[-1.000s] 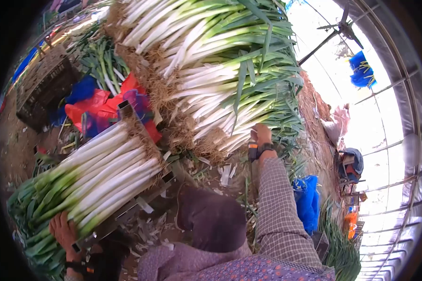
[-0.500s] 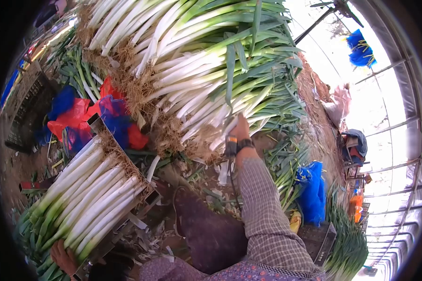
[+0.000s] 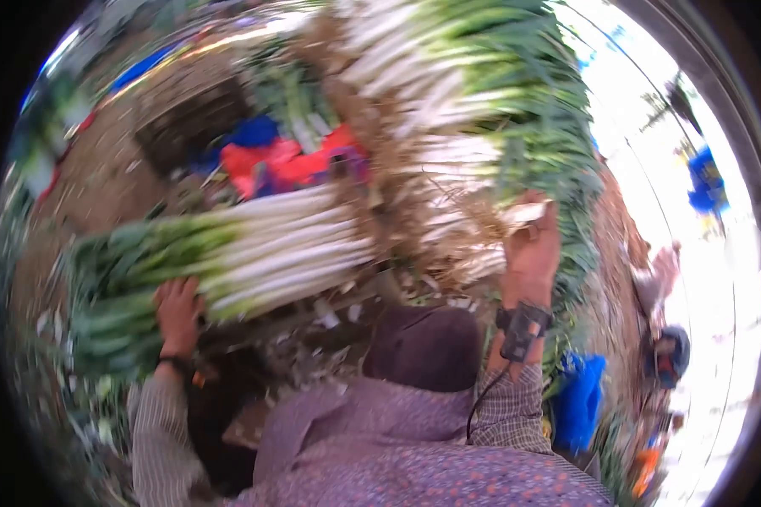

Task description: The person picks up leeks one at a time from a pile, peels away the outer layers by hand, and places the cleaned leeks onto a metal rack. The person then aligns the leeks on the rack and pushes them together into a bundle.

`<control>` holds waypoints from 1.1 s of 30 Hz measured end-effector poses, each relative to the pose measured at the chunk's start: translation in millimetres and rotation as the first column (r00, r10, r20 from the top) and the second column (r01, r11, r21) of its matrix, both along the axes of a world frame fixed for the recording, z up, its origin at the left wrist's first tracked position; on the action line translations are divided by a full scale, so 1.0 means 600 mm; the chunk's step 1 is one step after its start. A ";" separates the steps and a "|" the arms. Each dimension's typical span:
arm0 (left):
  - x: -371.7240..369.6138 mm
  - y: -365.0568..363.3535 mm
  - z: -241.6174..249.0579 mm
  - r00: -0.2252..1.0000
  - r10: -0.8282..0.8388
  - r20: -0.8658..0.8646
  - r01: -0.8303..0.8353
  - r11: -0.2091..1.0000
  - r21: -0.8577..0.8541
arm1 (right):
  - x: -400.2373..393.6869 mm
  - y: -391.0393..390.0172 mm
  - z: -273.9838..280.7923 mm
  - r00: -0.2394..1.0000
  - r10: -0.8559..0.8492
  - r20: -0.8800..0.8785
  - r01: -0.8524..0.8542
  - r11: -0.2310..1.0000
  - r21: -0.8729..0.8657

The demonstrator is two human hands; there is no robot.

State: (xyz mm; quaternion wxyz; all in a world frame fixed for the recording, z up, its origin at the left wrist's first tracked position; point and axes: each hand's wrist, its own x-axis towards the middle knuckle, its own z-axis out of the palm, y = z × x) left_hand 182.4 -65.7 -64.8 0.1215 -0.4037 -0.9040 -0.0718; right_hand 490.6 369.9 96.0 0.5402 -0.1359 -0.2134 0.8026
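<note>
My left hand (image 3: pixel 178 314) rests with fingers apart on the green part of a row of leeks (image 3: pixel 287 245) lying side by side, roots to the right. At the near edge of a large leek pile (image 3: pixel 448 93), my right hand (image 3: pixel 533 241) is closed round the white stem of a leek (image 3: pixel 522 215). Its roots appear to point left. A dark strapped device (image 3: pixel 526 329) with a cable sits on my right wrist. Motion blurs much of the view.
Red netting (image 3: pixel 262 165) and a dark crate (image 3: pixel 190 122) lie behind the leek row. Blue netting (image 3: pixel 579 401) is at the right, near an earth bank (image 3: pixel 621 245). Scraps litter the ground below the row. My dark-covered knee (image 3: pixel 423 346) is in front.
The view has turned, so the leek row now lies nearly level. My left hand shows more fully on the leaves. My right hand has risen, with a leek stem now visible in it.
</note>
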 end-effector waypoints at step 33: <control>-0.056 -0.005 0.036 0.990 -0.024 0.138 0.006 0.991 0.134 | -0.319 -0.149 -0.300 0.452 -0.405 0.795 -0.869 -0.001 0.495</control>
